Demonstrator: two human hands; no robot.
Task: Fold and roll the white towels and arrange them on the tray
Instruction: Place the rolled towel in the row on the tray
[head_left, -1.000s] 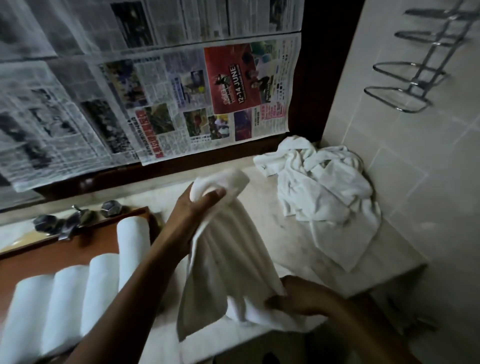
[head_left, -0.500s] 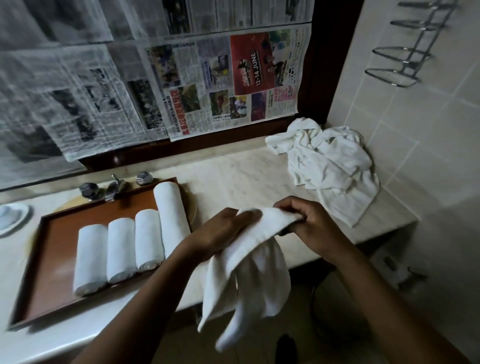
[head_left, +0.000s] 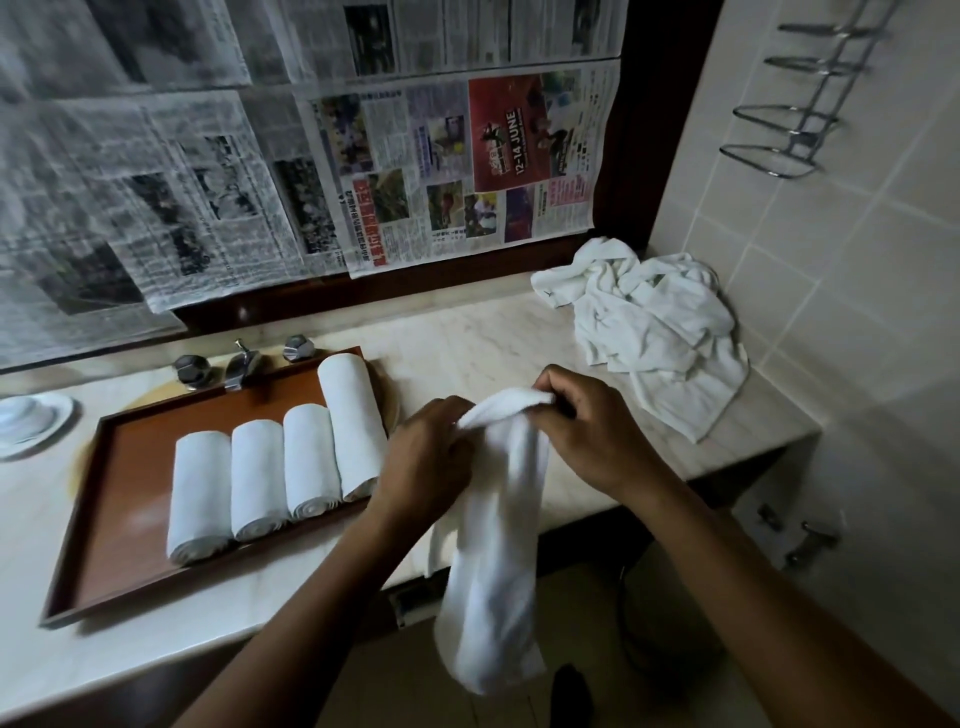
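Note:
A white towel (head_left: 493, 551) hangs doubled over the counter's front edge. My left hand (head_left: 428, 457) and my right hand (head_left: 592, 426) both pinch its top fold, close together. To the left, a brown wooden tray (head_left: 124, 467) lies on the marble counter and holds several rolled white towels (head_left: 280, 467) side by side. A heap of loose white towels (head_left: 654, 327) lies at the back right of the counter, against the tiled wall.
A tap with two knobs (head_left: 241, 361) stands behind the tray. A white dish (head_left: 28, 421) sits at the far left. Newspaper (head_left: 311, 156) covers the window behind. A metal rack (head_left: 795, 124) hangs on the right wall. The counter edge (head_left: 311, 618) runs below the tray.
The towel was first held up by my left hand with the right hand low. Both hands have since come together at its top fold, and it now hangs lower, over the counter edge.

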